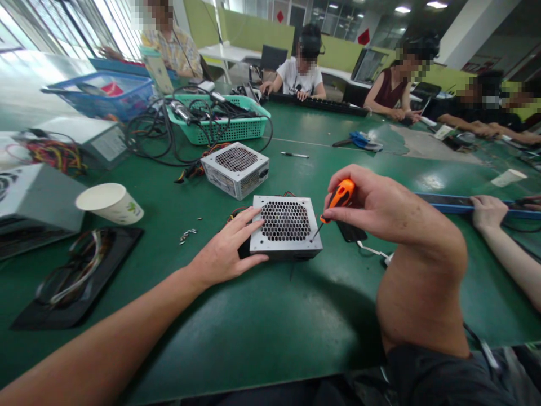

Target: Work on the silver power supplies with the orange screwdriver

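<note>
A grey metal power supply box (285, 221) with a honeycomb grille on top lies on the green table in front of me. My left hand (230, 245) rests against its left side, fingers on the top edge and thumb at the near edge. An orange and black screwdriver (341, 194) is gripped in my right hand (363, 197), tilted, its tip at the box's near right corner. Several small screws (187, 235) lie on the table left of my left hand. Beyond the box sits another power supply (235, 168) with bundled wires.
A paper cup (110, 203), glasses on a black pad (80, 276) and larger metal cases (36, 206) stand left. Behind are a green basket (220, 131) of cables, a blue basket (105, 93) and a pen (295, 154). A phone (351, 232) lies right; other people sit around.
</note>
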A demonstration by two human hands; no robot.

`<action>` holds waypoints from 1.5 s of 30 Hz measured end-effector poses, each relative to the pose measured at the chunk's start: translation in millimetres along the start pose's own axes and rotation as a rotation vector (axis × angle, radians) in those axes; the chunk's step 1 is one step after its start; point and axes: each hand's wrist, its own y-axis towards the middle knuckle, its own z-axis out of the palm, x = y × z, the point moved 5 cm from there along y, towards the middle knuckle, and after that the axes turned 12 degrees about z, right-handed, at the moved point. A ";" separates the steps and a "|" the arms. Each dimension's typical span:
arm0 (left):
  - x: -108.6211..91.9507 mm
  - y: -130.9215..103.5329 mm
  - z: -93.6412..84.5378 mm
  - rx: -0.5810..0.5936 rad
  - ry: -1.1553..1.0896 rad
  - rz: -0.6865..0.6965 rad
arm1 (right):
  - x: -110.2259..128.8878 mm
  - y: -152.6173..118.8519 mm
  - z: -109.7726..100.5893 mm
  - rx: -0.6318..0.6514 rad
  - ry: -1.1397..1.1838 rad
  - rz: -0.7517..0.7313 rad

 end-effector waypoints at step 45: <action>0.5 0.2 0.6 -0.043 -0.086 -0.016 | 40.6 6.8 35.2 -0.242 0.537 0.011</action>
